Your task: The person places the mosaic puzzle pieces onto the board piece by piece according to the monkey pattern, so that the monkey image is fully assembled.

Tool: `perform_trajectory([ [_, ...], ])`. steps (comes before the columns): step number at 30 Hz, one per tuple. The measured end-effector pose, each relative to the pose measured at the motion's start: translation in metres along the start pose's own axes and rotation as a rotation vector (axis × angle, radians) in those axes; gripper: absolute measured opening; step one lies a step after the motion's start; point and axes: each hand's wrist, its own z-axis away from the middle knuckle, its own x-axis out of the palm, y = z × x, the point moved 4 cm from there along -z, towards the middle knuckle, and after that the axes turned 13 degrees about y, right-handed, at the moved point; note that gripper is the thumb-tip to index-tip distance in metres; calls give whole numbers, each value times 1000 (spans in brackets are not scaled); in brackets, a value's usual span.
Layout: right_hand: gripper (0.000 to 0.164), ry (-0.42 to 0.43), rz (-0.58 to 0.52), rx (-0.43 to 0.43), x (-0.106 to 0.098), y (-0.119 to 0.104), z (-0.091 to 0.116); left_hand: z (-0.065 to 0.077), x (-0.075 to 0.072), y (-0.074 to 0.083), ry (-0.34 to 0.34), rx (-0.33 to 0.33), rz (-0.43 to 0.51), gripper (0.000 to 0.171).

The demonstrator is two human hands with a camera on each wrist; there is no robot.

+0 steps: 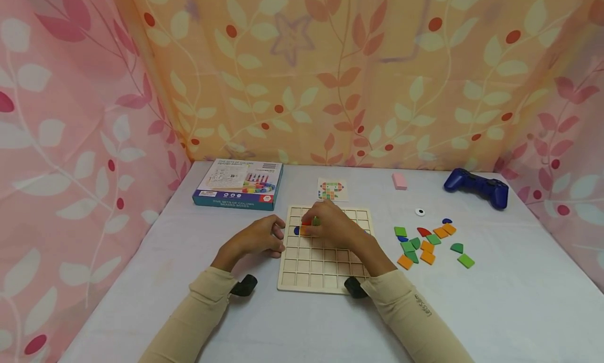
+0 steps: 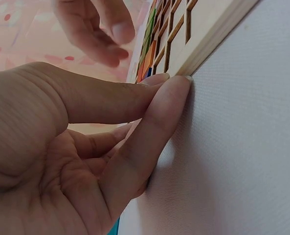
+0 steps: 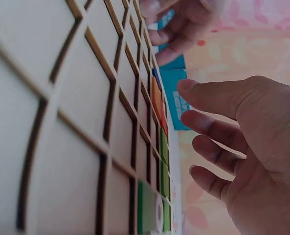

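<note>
wooden grid board [image 1: 302,266] lies flat on the white surface [image 1: 250,321] in front of the person, between and beneath the two hands. the left hand [image 1: 257,236] is at the board's left edge, fingers loosely bent, with thumb and forefinger tips touching the rim. the right hand [image 1: 332,224] hangs over the far part of the board; its wrist view shows thumb and fingers spread apart, with nothing between them. beside its fingertips, a blue piece [image 1: 297,230], an orange square [image 1: 305,231], a red piece [image 1: 306,222] and a green piece [image 1: 316,221] sit on the grid, the blue one leftmost. beige sleeves [image 1: 406,310] cover both forearms, a black wrist mount at each cuff. just beyond the board is a small picture card [image 1: 332,189]. to the right lie loose orange, green, red and blue tiles [image 1: 427,246], with a white disc [image 1: 420,212] bearing a black dot near them. farther back are a pink block [image 1: 399,181] and a dark blue game controller [image 1: 476,188]. a boxed set [image 1: 238,184] rests at the back left, before leaf-patterned curtains [image 1: 302,79].
</note>
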Motion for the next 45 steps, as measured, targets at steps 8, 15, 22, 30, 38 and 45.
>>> perform_trajectory([
  [8,25,14,11,46,-25,16,20,1,-1,2,18,-5,-21,57],
  [15,26,21,33,130,-43,37,41,1,0,1,20,-7,-16,58],
  [22,22,65,22,160,-63,62,57,0,0,1,26,-14,-24,57],
  [30,26,125,31,213,-83,86,71,0,1,0,27,-15,-18,57],
  [38,30,167,40,316,-100,113,81,1,1,0,25,-18,-27,58],
  [45,35,212,62,427,-118,139,95,0,1,0,23,-3,-26,59],
])
